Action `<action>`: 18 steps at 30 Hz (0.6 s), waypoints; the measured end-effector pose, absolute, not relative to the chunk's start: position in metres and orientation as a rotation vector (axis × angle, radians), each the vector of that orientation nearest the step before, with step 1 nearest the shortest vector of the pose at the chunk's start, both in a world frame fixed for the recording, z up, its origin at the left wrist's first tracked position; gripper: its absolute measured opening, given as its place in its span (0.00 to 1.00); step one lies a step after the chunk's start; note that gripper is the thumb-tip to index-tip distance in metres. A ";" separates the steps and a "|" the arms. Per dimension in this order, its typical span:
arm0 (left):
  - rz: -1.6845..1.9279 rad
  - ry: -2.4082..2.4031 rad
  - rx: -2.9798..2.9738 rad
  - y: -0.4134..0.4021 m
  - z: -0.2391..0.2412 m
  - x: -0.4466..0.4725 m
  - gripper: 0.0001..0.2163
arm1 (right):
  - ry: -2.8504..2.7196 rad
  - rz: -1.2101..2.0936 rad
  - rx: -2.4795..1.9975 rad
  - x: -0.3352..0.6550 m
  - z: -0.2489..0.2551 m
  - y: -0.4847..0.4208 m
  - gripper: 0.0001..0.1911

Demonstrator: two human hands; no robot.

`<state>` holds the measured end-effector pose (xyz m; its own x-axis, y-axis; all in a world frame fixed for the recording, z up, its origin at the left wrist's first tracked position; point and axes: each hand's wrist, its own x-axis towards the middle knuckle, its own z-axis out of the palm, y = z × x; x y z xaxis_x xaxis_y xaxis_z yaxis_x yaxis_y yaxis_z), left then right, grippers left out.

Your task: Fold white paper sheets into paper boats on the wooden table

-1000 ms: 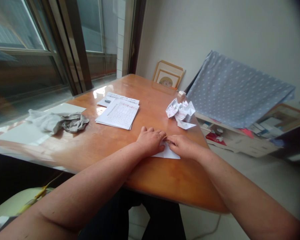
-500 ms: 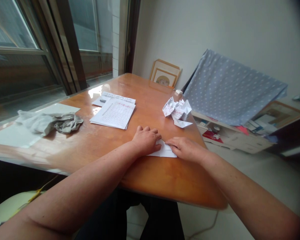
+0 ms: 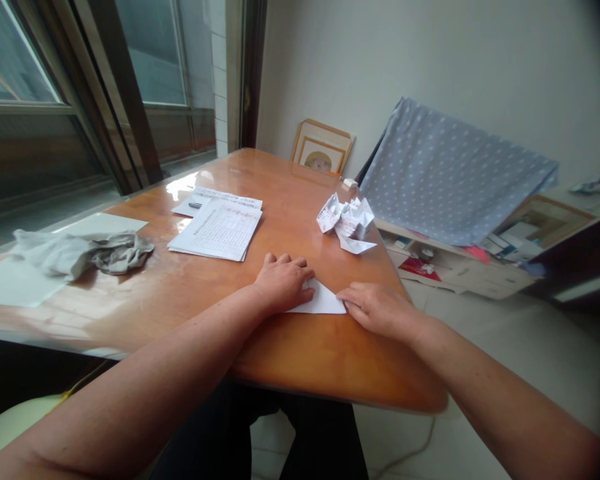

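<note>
A small folded white paper (image 3: 323, 300) lies near the front right of the orange wooden table (image 3: 290, 347). My left hand (image 3: 281, 282) rests palm down on the paper's left part, fingers bent and pressed on it. At the paper's right corner, my right hand (image 3: 377, 308) lies flat with its fingertips touching the edge. Much of the paper is hidden under my left hand.
Crumpled white paper (image 3: 347, 221) sits further back on the right. A stack of printed sheets (image 3: 216, 229) with a dark pen (image 3: 195, 205) lies at centre left, a grey cloth (image 3: 83, 252) on a white sheet at the left. Framed pictures (image 3: 321, 153) and a dotted blue cloth (image 3: 450, 180) stand behind.
My right hand has slid rightward along the folded paper, away from my left hand, uncovering more of the white triangle. My left hand stays pressed in place.
</note>
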<state>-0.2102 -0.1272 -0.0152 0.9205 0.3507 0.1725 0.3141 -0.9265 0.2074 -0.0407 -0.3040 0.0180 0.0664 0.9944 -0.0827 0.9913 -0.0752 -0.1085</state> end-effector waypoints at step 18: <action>0.392 0.347 2.972 -0.122 -0.018 -0.214 0.16 | -1.828 0.257 -2.214 -0.038 0.019 -0.317 0.12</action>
<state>-0.2137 -0.1216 -0.0184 0.9399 0.2418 0.2409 0.2096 -0.9659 0.1517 -0.0384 -0.3170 0.0190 0.1936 0.9807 0.0280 0.9351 -0.1758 -0.3078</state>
